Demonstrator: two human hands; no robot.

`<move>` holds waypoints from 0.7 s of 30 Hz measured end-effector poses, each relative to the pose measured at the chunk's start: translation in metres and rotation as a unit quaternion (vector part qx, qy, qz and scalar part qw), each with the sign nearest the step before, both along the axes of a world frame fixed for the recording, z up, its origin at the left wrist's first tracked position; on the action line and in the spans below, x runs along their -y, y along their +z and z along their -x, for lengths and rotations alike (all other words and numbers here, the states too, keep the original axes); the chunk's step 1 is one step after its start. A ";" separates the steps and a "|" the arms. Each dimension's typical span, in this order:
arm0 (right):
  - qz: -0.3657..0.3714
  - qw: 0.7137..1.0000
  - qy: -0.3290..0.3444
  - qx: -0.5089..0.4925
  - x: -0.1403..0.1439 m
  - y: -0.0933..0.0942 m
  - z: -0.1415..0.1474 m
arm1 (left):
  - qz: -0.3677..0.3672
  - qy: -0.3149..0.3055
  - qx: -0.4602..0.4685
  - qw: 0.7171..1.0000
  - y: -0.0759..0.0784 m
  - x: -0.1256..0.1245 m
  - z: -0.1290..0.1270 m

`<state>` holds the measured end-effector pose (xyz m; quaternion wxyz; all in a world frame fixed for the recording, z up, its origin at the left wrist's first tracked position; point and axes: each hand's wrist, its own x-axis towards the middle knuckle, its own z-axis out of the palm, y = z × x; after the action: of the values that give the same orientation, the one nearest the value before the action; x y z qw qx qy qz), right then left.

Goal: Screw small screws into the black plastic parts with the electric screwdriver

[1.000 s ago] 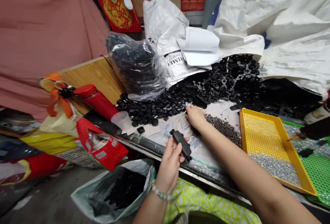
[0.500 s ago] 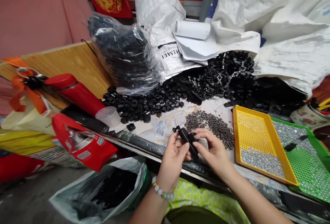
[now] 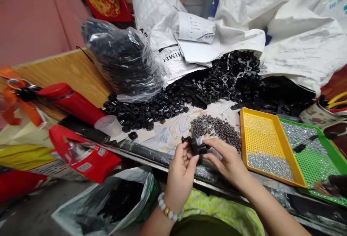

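Observation:
Above the table's front edge, my left hand grips a dark plastic part between thumb and fingers. The part has a small knob at its far end. My right hand pinches a short black cylindrical piece against the side of that part, thumb below and fingers above. Whether the two pieces are joined I cannot tell. Just beyond my hands lies a heap of small dark metal pieces. A pile of black plastic rings spreads out further left.
Right of my hands are a yellow perforated tray and a green one, both with silvery pieces. A blurred brown and dark shape overlaps the green tray. A red flask, a clear cup and an open bag are leftward.
The dark part has turned in my left hand, now seen more end-on, with the cylindrical piece pointing right. The view has shifted slightly. A blurred shape has appeared over the green tray.

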<state>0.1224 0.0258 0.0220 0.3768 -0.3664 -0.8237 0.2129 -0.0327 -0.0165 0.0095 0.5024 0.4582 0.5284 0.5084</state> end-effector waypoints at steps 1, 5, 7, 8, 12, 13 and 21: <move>0.003 1.000 0.004 0.002 0.000 0.001 -0.001 | -0.006 0.003 -0.011 1.000 0.000 0.001 0.000; 0.057 0.998 0.008 -0.012 0.002 0.003 -0.002 | -0.035 0.012 -0.054 0.998 0.000 0.001 -0.001; 0.099 0.995 -0.008 -0.028 0.002 0.003 -0.002 | -0.047 0.009 -0.086 0.995 0.000 0.001 -0.001; 0.122 0.992 -0.016 -0.036 0.003 0.003 -0.002 | -0.053 0.009 -0.104 0.993 0.000 0.001 -0.001; 0.205 0.976 -0.032 -0.072 0.004 0.002 0.000 | -0.079 0.017 -0.208 0.975 -0.001 0.001 -0.001; 0.230 0.968 -0.035 -0.088 0.004 0.002 0.001 | -0.092 0.021 -0.242 0.966 -0.002 0.000 -0.001; 0.483 0.831 0.002 -0.276 0.004 -0.001 0.003 | -0.278 0.016 -0.435 0.856 -0.005 -0.001 0.001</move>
<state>0.1197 0.0218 0.0207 0.3630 -0.4260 -0.4779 0.6770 -0.0332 -0.0151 0.0048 0.0646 0.7444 0.5374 0.3910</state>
